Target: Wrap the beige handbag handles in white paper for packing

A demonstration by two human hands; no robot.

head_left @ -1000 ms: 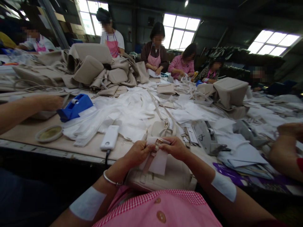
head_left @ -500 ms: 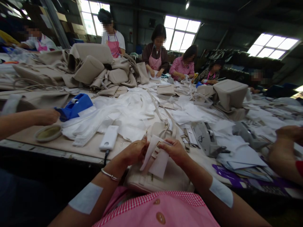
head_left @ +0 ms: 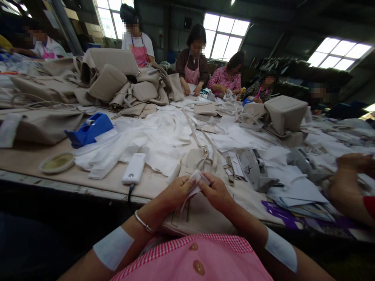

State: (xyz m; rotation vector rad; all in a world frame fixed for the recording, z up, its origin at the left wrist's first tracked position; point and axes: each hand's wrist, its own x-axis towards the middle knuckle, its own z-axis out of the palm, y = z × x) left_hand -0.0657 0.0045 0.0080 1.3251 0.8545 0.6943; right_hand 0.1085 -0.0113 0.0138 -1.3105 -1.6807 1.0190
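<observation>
Both my hands meet over a beige bag (head_left: 202, 214) that lies at the table's front edge, against my pink apron. My left hand (head_left: 178, 191) pinches one side of a small folded white sheet (head_left: 195, 182). The other side of it is between the thumb and fingers of my right hand (head_left: 216, 192). Whatever the sheet wraps is hidden; the strap and buckle under it do not show. Just beyond my hands lies the bag's upper part with a metal fitting (head_left: 205, 152) and long straps.
White sheets (head_left: 164, 128) cover the middle. A white power bank (head_left: 134, 168), blue tape dispenser (head_left: 89, 130) and round dish (head_left: 57, 162) lie left. A grey dispenser (head_left: 253, 169) stands right, near another person's arm (head_left: 345, 187). Beige bags (head_left: 109, 82) are piled behind; several people work across the table.
The white sheet, open around the strap and buckle before, is now folded small between my hands, which have come closer together. The other person's hand at the left has left the view.
</observation>
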